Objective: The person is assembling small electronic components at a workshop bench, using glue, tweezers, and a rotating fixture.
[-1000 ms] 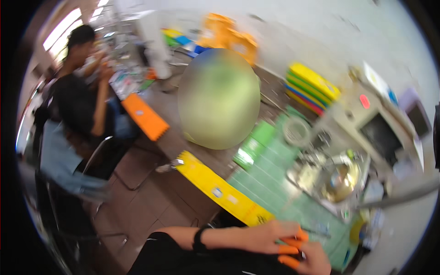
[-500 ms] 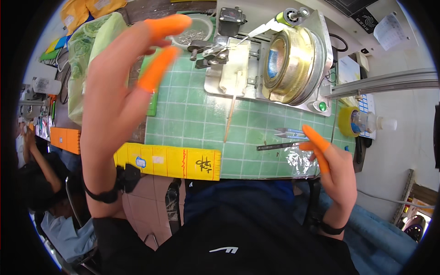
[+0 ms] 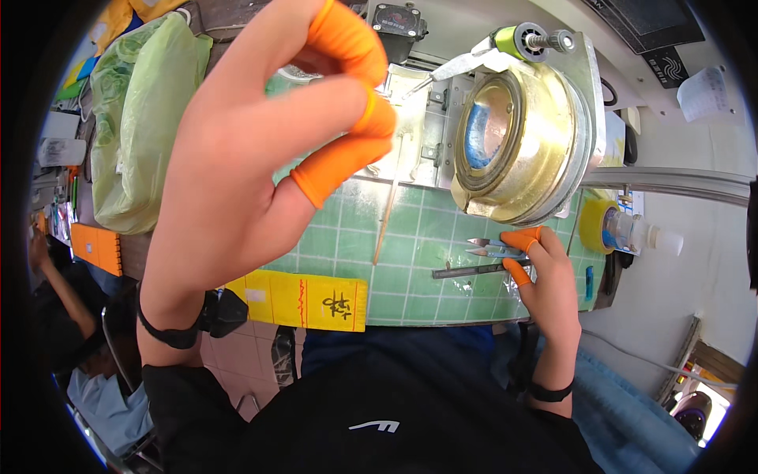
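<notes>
My left hand, with orange finger cots, is raised over the left side of a small bench machine. Its fingers are curled together and hide the machine's clamp; whatever they pinch cannot be made out. My right hand, also in orange cots, rests low on the green mat with thumb and fingers around the handles of blue thread snips. Just below the snips lies a slim dark grey tool, its end close to my thumb. From the machine's pale block a thin wooden stick slants down onto the mat.
A large brass ring stands on the machine at right. A yellow card strip lies along the front edge, a green plastic bag at left. Yellow tape and a clear bottle are at right. Another person sits far left.
My left hand has moved right and its fingers have curled in beside the clamp. My right hand has moved slightly left, closing its fingers around the snips. The view has shifted a little.
</notes>
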{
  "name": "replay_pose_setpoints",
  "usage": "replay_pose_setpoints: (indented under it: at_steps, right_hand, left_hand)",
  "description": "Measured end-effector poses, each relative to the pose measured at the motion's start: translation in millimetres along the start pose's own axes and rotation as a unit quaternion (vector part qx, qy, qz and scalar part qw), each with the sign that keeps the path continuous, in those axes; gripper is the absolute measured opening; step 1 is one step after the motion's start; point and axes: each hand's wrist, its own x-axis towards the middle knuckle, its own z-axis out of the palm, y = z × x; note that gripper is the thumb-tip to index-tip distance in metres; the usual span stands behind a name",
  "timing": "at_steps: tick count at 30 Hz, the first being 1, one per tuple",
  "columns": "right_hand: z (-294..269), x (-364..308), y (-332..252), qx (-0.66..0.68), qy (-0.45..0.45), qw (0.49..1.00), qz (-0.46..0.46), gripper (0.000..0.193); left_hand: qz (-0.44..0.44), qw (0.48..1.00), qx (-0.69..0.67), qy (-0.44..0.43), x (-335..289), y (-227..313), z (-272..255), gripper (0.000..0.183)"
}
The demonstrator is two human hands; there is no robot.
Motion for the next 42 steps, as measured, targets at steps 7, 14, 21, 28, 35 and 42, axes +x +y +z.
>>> replay_pose_setpoints:
  at_steps: [7, 14, 21, 28, 35, 42]
  right_hand:
    - [-2, 2, -2, 0.002, 0.000, 1.000, 0.004, 0.026]
    - [-23, 17, -76, 0.336, -0.202, 0.908, -0.151, 0.025]
    - [14, 41, -112, 0.606, -0.416, 0.678, -0.015, 0.020]
    - [33, 73, -122, 0.717, -0.319, 0.617, 0.052, 0.075]
    - [71, 77, -108, 0.904, -0.361, 0.230, 0.007, 0.055]
    - [64, 78, -107, 0.882, -0.383, 0.274, 0.012, 0.053]
  left_hand:
    - [-0.164, 0.889, -0.428, 0.018, -2, -25, 27, 0.009]
    - [-0.192, 0.861, -0.471, -0.014, -9, -41, 20, 0.018]
    - [-0.239, 0.835, -0.492, 0.065, -2, -26, 29, 0.011]
    - [-0.197, 0.775, -0.587, 0.128, -26, -47, 57, 0.011]
    - [-0.194, 0.765, -0.598, 0.139, 6, -40, 77, 0.012]
    - [-0.189, 0.763, -0.602, 0.141, -18, -48, 62, 0.012]
